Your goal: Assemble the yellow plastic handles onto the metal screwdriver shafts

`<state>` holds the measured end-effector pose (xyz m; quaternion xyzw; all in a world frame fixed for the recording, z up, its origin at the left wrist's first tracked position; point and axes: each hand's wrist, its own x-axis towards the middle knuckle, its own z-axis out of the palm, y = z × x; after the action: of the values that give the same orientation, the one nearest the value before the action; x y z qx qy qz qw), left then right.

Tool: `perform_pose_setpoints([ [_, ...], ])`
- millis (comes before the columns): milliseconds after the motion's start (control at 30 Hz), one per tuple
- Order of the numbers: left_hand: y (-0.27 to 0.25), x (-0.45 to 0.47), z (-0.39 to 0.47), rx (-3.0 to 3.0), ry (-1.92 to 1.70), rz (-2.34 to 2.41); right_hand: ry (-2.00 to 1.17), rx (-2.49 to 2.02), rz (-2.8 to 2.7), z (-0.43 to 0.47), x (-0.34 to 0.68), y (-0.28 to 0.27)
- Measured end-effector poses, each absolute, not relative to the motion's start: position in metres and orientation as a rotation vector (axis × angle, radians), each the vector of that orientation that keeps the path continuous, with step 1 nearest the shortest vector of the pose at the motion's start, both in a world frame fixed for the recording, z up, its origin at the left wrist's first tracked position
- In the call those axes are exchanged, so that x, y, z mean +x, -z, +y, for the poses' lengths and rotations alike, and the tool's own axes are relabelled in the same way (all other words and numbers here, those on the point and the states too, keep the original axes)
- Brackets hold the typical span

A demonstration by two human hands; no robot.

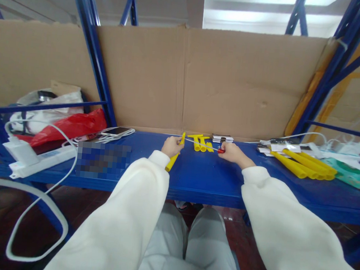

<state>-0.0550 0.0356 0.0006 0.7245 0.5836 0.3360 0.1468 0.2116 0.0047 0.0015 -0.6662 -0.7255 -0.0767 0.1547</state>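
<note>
My left hand (171,146) is closed around a long yellow tube-like piece (172,162), held tilted over the blue shelf with its ends sticking out above and below my fingers. In my right hand (233,153) is a screwdriver (221,151) with a red handle, most of it hidden by my fingers. Its thin metal shaft points left, and the tip comes close to the yellow piece; whether they touch I cannot tell. Between and behind my hands, several shorter yellow pieces (196,143) lie on the shelf. A small black-and-white stack (222,138) sits behind my right hand.
Several long yellow tubes (301,165) lie at the right, beside a green packet (354,174). On the left are a white power strip (42,161), a phone (116,131) with a cable and a red bag (69,128). Cardboard (236,81) walls the back; blue posts (94,54) frame the shelf.
</note>
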Motion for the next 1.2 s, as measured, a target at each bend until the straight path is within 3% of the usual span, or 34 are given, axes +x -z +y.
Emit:
perform_pose_setpoints([
  [433, -0.002, -0.055, 0.033, 2.104, -0.936, 1.692, 0.141, -2.012, -2.078, 0.001, 0.213, -0.006],
  [1200, -0.002, -0.036, 0.031, 2.400, -1.050, 1.365, -0.255, -1.407, -2.131, 0.017, 0.205, 0.011],
])
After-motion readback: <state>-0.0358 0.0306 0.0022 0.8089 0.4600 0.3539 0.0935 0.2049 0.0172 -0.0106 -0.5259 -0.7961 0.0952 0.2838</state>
